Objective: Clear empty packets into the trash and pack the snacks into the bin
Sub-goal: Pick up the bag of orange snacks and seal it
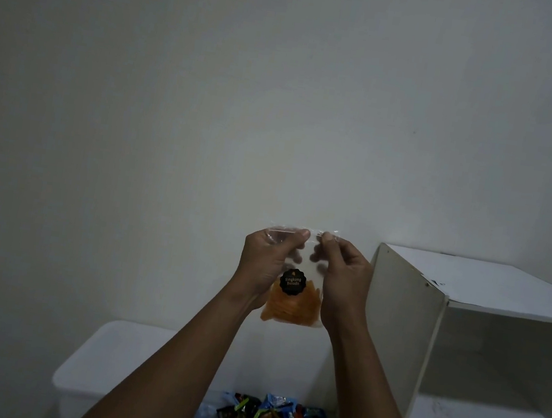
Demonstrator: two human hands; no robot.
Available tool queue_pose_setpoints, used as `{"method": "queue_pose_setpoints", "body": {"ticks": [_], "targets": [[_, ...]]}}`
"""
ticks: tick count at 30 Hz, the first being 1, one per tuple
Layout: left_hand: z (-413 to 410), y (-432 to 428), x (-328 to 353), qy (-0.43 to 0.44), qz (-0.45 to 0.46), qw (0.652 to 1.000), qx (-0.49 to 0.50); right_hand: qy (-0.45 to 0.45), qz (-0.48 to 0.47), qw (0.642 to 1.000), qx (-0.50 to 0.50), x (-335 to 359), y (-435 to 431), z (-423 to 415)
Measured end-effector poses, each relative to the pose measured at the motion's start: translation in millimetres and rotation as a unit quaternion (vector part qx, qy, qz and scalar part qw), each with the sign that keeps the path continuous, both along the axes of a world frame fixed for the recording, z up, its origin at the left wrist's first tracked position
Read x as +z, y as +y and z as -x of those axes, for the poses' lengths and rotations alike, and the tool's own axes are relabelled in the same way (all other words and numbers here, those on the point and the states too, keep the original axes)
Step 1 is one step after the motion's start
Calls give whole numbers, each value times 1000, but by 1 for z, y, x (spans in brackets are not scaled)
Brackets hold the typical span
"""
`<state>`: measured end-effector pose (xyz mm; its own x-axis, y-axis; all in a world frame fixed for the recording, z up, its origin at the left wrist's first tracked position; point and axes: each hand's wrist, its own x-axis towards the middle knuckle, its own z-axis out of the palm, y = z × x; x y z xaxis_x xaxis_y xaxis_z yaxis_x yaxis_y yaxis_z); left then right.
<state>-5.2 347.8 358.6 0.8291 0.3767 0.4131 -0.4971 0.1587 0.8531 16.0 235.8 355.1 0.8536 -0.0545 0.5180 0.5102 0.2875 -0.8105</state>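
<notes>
Before the wall [283,87], snack bag [294,304], top edge pinched by left hand [265,263], right hand [343,275]

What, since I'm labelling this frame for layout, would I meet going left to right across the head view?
white bin → left hand → clear packet of orange chips → right hand → white shelf unit. The pile of snack packets at the bottom spans the middle, so it is left out.
</notes>
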Motion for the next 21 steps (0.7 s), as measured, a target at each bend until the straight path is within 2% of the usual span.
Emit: {"method": "queue_pose_setpoints", "body": {"ticks": [2,5,11,14,17,21], "targets": [[0,0,1,-5,-21,1000,9,-8,8,1000,-1,0,0,1],[-1,1,1,-6,-34,999,21,4,-29,1000,1,-1,2,2],[-2,0,-2,0,11,1000,5,-12,-45,997,-53,-4,5,-2],[0,1,-1,-13,39,999,11,7,-69,997,-21,-3,2,-4],[0,4,-1,-17,11,1000,6,9,-25,999,19,0,0,-4],[0,0,-1,-17,13,1000,15,-8,5,1000,-3,0,2,-6]]}}
